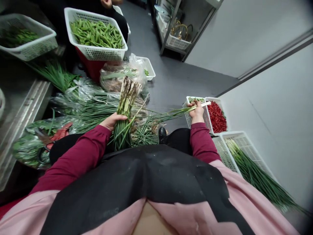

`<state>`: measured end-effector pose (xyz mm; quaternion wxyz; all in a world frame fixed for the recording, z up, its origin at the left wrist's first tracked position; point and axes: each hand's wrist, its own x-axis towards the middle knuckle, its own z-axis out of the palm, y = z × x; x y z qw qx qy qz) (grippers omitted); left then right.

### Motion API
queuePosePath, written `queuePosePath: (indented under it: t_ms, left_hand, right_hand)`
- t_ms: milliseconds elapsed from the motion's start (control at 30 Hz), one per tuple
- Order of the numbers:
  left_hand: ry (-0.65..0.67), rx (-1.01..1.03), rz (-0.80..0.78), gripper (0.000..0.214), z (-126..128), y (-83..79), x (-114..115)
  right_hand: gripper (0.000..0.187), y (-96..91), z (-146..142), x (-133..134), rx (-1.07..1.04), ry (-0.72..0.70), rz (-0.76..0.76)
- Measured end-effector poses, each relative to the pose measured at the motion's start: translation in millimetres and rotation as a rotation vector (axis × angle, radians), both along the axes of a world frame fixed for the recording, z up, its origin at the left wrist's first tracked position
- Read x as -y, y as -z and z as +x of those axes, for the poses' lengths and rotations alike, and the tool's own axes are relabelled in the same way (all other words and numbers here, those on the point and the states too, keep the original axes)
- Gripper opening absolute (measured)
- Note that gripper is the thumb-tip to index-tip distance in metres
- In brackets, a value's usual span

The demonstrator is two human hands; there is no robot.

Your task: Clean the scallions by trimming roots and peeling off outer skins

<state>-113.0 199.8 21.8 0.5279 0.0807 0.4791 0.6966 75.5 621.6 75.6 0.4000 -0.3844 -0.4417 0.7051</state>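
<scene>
My left hand (114, 121) is closed around a thick bunch of scallions (126, 104), their brown, dirty root ends pointing up and the green leaves hanging down. Out to the right, my right hand (196, 111) grips a few thin scallions (182, 111) near their clean white ends. Their long green leaves trail back left toward the bunch. Below the bunch, cut or loose green leaves (146, 132) lie in a heap on the floor by my shoe. More scallions (97, 111) lie on plastic to the left of the bunch.
A white basket of green peppers (97, 34) stands at the back, beside another person's hand (106, 3). Right are a basket of red chillies (216, 117) and a basket (246, 138) of scallions with white ends. A metal rack (171, 27) and white wall (274, 107) bound the right side.
</scene>
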Motion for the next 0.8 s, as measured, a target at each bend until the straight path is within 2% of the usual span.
queuePosePath:
  t_ms: [100,167,233,333,400,433,467,533,600,667,733,767,800]
  left_hand:
    - [-0.031,0.013,0.020,0.028,0.6,-3.8,1.5]
    - [-0.048,0.014,0.002,0.027,1.7,-5.8,1.2]
    - [-0.053,0.007,-0.028,0.024,2.2,-6.4,-0.3]
    - [-0.057,-0.004,-0.041,0.020,1.6,-5.5,-3.0]
    - [-0.063,-0.005,-0.036,0.021,1.7,-5.2,-3.4]
    - [-0.065,-0.003,-0.032,0.022,2.1,-5.3,-2.9]
    - [-0.064,-0.001,-0.025,0.023,2.7,-5.8,-2.0]
    - [-0.047,0.006,0.003,0.027,4.0,-7.2,0.5]
    - [-0.030,0.009,0.035,0.030,4.7,-8.8,3.0]
    - [-0.029,0.004,0.050,0.031,4.4,-9.7,4.5]
    - [-0.036,-0.003,0.056,0.030,3.8,-9.9,4.0]
    - [-0.034,-0.006,0.060,0.030,3.6,-10.0,2.9]
    - [-0.028,-0.007,0.065,0.029,3.8,-10.3,1.0]
  right_hand:
    - [0.035,-0.2,4.8,-5.0,0.123,0.164,0.072]
    - [0.031,0.8,2.9,7.0,0.266,0.220,0.224]
    - [0.027,3.4,-4.3,34.9,0.428,0.135,0.480]
    - [0.020,6.0,-23.9,85.7,0.649,-0.180,0.950]
    - [0.014,2.6,-37.8,100.1,0.756,-0.287,1.170]
    - [0.012,-1.4,-42.4,96.0,0.799,-0.270,1.221]
    - [0.012,-6.7,-44.1,83.9,0.832,-0.214,1.234]
    - [0.015,-21.2,-35.6,41.2,0.900,0.008,1.170]
    - [0.018,-39.6,-13.0,-9.2,0.973,0.269,1.076]
    - [0.018,-60.9,14.1,-44.1,1.067,0.491,1.005]
    - [0.013,-80.0,32.7,-45.7,1.065,0.669,0.980]
    - [0.017,-86.1,35.7,-31.8,1.013,0.603,0.987]
    - [0.024,-88.3,33.9,-8.9,0.941,0.429,0.998]
